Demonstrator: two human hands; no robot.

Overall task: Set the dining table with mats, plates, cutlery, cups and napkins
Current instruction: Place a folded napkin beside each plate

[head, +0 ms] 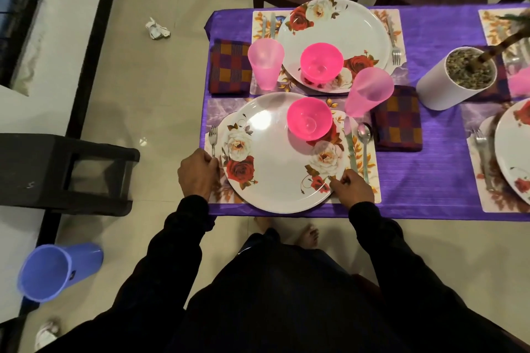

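Both hands on the near floral plate (275,157): left hand (198,173) fingers curled at its rim by the fork (212,137), right hand (352,188) pinching the opposite rim. This setting looks finished, with mat, bowl, cup (368,92), knife, spoon and napkin (397,119) all placed. Just straightening left, I'd say.

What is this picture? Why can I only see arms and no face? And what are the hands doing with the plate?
The camera sits on a person's head and looks down, so you see only their arms. The left hand and right hand grip the edges of a flowery plate on a placemat. A pink bowl sits on the plate. Beside it lie a fork, a spoon, a pink cup and a checked napkin, all on a purple tablecloth.
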